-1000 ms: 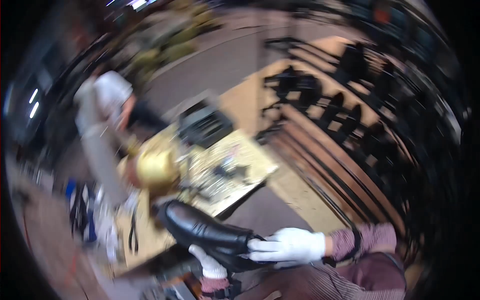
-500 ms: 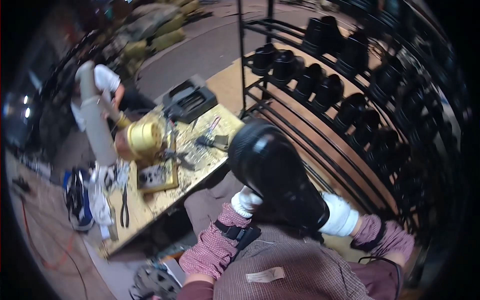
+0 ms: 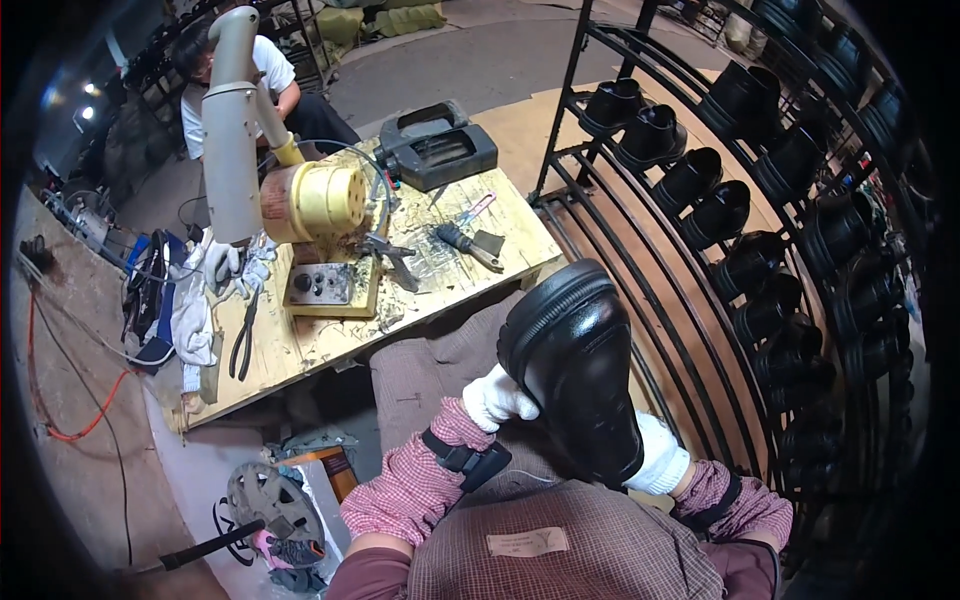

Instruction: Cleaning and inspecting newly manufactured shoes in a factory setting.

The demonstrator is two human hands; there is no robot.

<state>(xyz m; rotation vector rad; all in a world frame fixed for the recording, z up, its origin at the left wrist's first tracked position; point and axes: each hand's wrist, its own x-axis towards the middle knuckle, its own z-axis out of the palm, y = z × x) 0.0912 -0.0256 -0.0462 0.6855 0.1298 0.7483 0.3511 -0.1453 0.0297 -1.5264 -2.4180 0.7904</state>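
Observation:
A glossy black shoe (image 3: 575,370) is held up in front of my chest, its ridged thick sole edge toward the far left side. My left hand (image 3: 500,398), in a white knit glove, grips the shoe's left side with bent fingers. The white-gloved right hand (image 3: 658,455) holds it from the lower right, near the shoe's near end; most of its fingers are hidden behind the shoe. Both hands are closed on the shoe, above my lap, with the table corner beyond.
The wooden workbench (image 3: 280,360) bears a yellow machine (image 3: 320,200) with a grey pipe, a control box (image 3: 325,285), pliers (image 3: 245,340), a tool with a dark handle (image 3: 455,237) and a black tray (image 3: 445,155). Racks of black shoes (image 3: 720,215) stand right. A person (image 3: 265,70) sits behind.
My view has shifted, so the bench and rack sit higher and further right. The shoe stays in both hands, tilted a little more upright and showing more of its upper.

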